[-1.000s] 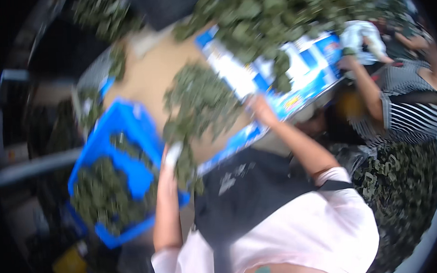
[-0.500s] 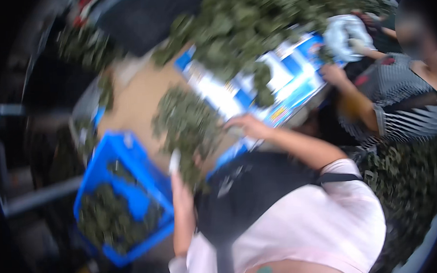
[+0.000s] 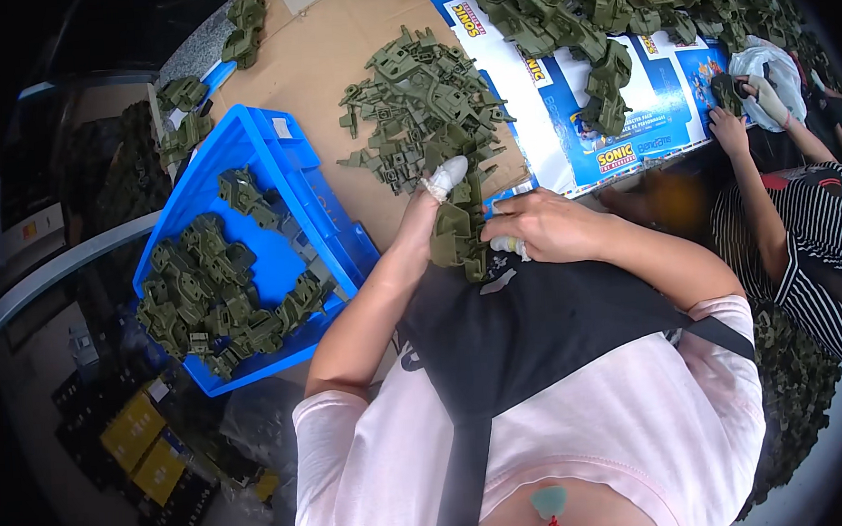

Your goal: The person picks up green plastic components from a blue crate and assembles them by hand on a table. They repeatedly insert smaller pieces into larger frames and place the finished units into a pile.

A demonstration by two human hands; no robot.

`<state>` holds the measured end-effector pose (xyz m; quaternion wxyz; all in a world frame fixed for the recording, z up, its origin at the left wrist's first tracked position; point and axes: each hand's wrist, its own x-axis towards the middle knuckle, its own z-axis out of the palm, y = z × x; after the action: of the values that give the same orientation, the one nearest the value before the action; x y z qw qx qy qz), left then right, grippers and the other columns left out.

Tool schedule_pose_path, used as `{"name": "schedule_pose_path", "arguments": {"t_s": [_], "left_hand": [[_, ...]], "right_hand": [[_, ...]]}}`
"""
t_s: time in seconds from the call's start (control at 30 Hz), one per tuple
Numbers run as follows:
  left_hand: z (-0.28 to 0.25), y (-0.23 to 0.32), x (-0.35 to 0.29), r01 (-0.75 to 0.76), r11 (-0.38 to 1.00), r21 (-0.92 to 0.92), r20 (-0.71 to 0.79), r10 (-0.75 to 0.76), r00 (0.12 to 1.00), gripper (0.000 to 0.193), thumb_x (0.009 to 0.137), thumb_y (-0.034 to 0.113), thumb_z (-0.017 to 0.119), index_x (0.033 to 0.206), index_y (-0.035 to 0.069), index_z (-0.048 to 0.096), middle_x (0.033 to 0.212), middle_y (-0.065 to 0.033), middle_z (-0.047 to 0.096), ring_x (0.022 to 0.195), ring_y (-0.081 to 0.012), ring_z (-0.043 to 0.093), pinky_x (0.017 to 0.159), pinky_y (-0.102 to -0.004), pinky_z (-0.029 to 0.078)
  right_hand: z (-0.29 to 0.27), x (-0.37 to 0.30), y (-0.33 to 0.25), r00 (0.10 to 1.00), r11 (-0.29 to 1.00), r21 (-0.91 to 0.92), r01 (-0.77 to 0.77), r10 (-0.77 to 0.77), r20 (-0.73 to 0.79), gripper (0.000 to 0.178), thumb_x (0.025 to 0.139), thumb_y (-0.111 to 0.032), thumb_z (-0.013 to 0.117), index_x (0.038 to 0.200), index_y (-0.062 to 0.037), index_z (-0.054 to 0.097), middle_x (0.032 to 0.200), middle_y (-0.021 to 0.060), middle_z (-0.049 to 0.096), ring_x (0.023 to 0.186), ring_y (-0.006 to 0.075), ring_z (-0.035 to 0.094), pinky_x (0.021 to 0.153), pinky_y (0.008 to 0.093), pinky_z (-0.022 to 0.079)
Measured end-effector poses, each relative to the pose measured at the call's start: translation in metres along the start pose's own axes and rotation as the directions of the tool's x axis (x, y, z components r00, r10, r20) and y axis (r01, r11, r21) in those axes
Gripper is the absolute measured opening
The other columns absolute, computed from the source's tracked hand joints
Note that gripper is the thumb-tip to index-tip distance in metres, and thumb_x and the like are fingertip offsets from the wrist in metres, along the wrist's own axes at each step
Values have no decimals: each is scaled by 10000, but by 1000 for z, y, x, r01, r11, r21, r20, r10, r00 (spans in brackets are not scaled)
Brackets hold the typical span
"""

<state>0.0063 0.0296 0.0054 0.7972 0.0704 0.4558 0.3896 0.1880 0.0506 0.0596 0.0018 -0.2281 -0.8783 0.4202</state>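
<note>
In front of my black apron I hold an olive-green moulded plastic part (image 3: pixel 456 234), long and cupped at its near end. My left hand (image 3: pixel 424 211) grips its left side, a white covering on the finger or thumb that shows. My right hand (image 3: pixel 550 226) closes on the part's right side with bent fingers, one wrapped in white. Just beyond my hands, smaller green plastic pieces (image 3: pixel 422 96) lie in a loose heap on brown cardboard (image 3: pixel 287 75). What the fingers press against on the far side of the part is hidden.
At the left stands a blue plastic bin (image 3: pixel 329 225) with several larger green parts (image 3: pixel 198 284) inside. More green parts (image 3: pixel 598 6) are heaped on printed blue-and-white card (image 3: pixel 565 113) at the far right. A co-worker in a striped top (image 3: pixel 800 234) handles a part beside a plastic bag (image 3: pixel 770 64).
The view has swung and become sharp. My hands, apart before with the left one lower, have come together around the green part.
</note>
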Motion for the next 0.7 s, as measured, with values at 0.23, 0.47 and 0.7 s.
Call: {"name": "schedule_pose_path", "arguments": {"t_s": [0.23,0.47,0.7], "left_hand": [[4,1,-9,11,1000,15,-17,-11,1000,308,842,267,583,1088,88,536,930,-71,605,721,-143,615,560,-270,520],[-1,-10,-19,-7,998,66,-184,19,983,269,849,225,578,1083,100,530,977,-52,589,836,-152,601,677,-302,517],[-63,5,-11,-212,945,-248,-94,194,976,399,829,249,612,1149,100,427,976,-81,567,838,-197,603,705,-351,532]], "right_hand": [[11,0,-6,1000,999,-37,10,-10,-15,317,662,42,515,959,-47,585,898,160,571,836,322,583,728,411,470],[36,4,6,999,999,27,45,-45,4,316,681,12,553,984,-66,594,921,130,588,878,307,582,772,393,462],[10,57,58,823,983,158,-91,164,-544,473,757,-197,647,1202,-105,514,1096,153,554,1055,307,484,925,379,376]]}}
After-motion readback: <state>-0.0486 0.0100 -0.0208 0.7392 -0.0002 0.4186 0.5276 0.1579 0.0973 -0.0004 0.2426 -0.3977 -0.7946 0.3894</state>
